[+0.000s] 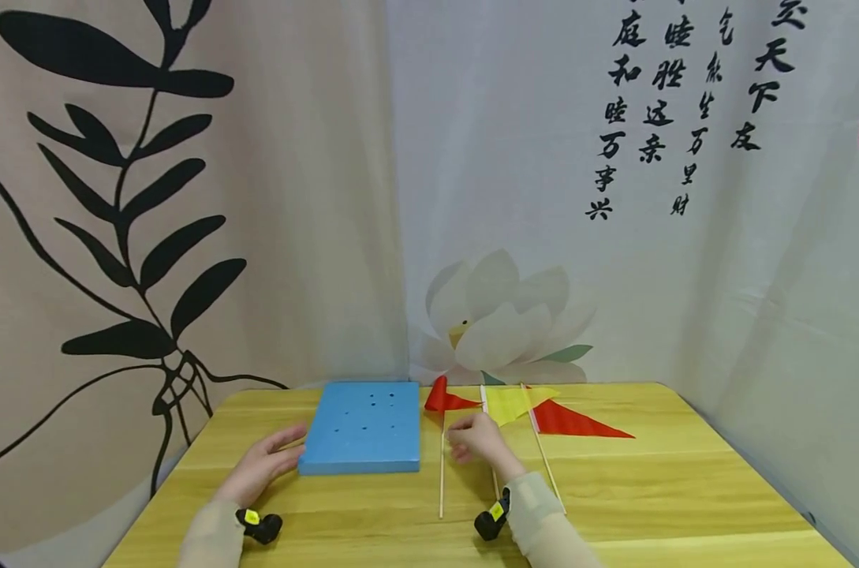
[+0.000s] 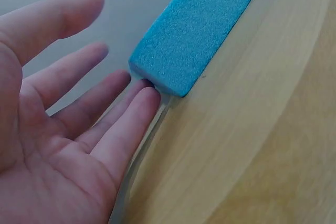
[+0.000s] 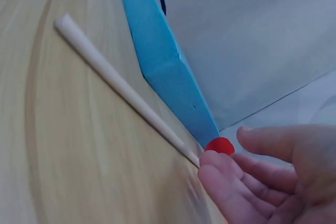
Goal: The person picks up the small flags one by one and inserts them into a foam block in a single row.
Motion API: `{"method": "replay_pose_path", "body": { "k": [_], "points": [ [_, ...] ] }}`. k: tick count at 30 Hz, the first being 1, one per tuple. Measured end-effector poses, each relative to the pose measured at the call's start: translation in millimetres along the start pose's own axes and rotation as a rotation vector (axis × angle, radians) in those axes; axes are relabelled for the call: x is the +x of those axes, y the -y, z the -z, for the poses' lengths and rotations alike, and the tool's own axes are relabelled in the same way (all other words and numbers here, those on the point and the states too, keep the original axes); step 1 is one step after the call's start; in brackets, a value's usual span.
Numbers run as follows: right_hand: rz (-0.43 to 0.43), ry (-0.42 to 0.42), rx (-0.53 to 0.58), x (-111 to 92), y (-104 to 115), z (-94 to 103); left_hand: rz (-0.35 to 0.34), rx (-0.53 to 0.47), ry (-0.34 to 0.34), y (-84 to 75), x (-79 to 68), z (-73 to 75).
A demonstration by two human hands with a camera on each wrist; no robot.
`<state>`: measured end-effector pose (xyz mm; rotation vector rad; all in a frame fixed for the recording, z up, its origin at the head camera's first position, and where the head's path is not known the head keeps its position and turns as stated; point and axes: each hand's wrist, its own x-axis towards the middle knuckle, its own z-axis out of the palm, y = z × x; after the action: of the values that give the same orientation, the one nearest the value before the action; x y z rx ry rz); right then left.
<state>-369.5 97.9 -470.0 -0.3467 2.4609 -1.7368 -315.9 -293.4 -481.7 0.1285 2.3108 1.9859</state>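
Note:
A blue foam board (image 1: 394, 446) with several small holes lies on the table. My left hand (image 1: 262, 465) is at its left edge, fingers extended; the left wrist view shows the fingertips close to the board's corner, and contact is hard to judge. Right of the board lies a small red flag (image 1: 438, 396) on a thin wooden stick (image 1: 442, 485). Beside that stick is my right hand (image 1: 482, 440), its fingers loosely bent. A gap shows between thumb and fingertips in the right wrist view, where the stick (image 3: 123, 88) runs behind the fingers.
A yellow flag (image 1: 503, 405) and a larger red pennant (image 1: 578, 421) lie on their sticks to the right, partly behind my right hand and forearm. The wooden table (image 1: 685, 497) ends at a printed curtain (image 1: 315, 197) behind the board.

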Motion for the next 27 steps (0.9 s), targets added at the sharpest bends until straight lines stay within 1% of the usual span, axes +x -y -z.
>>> {"method": "replay_pose_path", "body": {
  "k": [2,6,10,13,16,21,27],
  "points": [
    [-0.022,-0.003,0.012,-0.5,-0.7,-3.1,0.012,-0.004,0.002,2.1,-1.2,0.7],
    [-0.040,-0.003,0.003,0.1,-3.6,-7.0,0.004,0.020,0.032,5.3,-2.2,2.7],
    [-0.060,-0.007,0.001,0.8,-8.2,-10.1,-0.006,0.097,0.045,9.2,-2.2,4.0],
    [-0.066,-0.039,-0.011,0.5,-9.8,-13.1,-0.007,0.155,0.040,11.5,-2.6,2.8],
    [-0.061,-0.067,-0.034,1.0,-9.7,-16.7,0.001,0.173,0.024,12.5,-2.1,2.0],
    [-0.055,-0.084,-0.060,3.1,-11.0,-22.6,0.018,0.172,-0.006,12.2,-0.6,2.7],
    [-0.002,-0.119,-0.136,1.9,-11.6,-27.4,0.028,0.171,0.004,11.3,-0.7,2.1]
  ]
}}
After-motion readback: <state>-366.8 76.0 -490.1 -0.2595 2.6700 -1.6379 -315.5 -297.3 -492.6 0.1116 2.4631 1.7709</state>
